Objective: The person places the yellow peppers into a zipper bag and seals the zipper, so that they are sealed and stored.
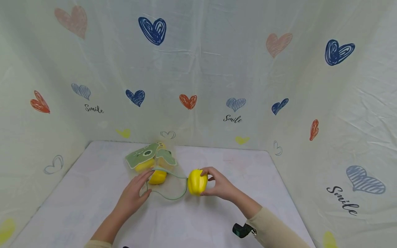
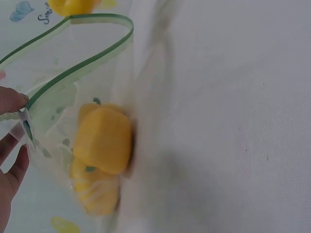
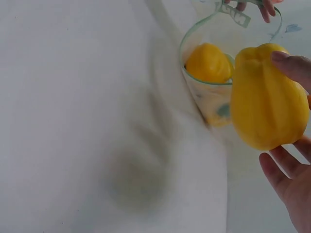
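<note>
My right hand grips a yellow bell pepper, thumb on one side and fingers on the other, just right of the mouth of a clear bag. The bag has a green-edged rim and a green cartoon print; its mouth gapes toward the pepper. With my left hand I pinch the rim at its left side, as the left wrist view shows at the thumb. Inside the bag lie more yellow peppers, partly covered by the print in the head view.
A white cloth-covered table lies beneath the hands. Behind and beside it hang pale curtains printed with hearts and "Smile". A dark camera device sits by the right sleeve.
</note>
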The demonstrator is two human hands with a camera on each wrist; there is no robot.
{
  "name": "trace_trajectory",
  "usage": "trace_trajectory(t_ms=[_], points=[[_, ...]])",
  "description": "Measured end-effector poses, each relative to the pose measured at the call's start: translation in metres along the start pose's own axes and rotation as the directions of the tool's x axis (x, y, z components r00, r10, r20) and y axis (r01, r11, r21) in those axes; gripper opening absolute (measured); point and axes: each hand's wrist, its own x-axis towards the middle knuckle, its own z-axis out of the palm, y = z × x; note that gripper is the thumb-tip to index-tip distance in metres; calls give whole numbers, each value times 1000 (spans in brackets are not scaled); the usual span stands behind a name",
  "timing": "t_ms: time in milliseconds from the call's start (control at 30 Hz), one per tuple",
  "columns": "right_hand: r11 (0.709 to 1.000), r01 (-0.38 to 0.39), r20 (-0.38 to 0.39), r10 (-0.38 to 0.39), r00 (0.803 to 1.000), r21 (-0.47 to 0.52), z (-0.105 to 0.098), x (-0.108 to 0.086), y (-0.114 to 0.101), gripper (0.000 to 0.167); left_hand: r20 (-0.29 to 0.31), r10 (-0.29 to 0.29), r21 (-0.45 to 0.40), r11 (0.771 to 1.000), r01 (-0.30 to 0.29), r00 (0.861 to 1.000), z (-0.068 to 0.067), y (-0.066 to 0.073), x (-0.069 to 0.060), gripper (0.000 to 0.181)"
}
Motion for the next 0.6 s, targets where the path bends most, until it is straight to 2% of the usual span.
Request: trace_trajectory(t_ms=[133,233,400,600], points=[[1000,-8,23,7,1000,20,0,-3,-6,56,18,-20,-1,1000,20,1000,-2,2,2,74],[999,-8,39,7,999,32,1,-6,-9,57,19,-15,5,1000,14,1000,-3,2,2,74],[998,-2,64,-3,998,70,3,-9,-13,56,9,18,23,1000,-18,1000,-3,0,3,74],[992,13,130,-29,991,122,12,-9,-21,55,0,56,50,997,-56,998,-4,-1,3,73]])
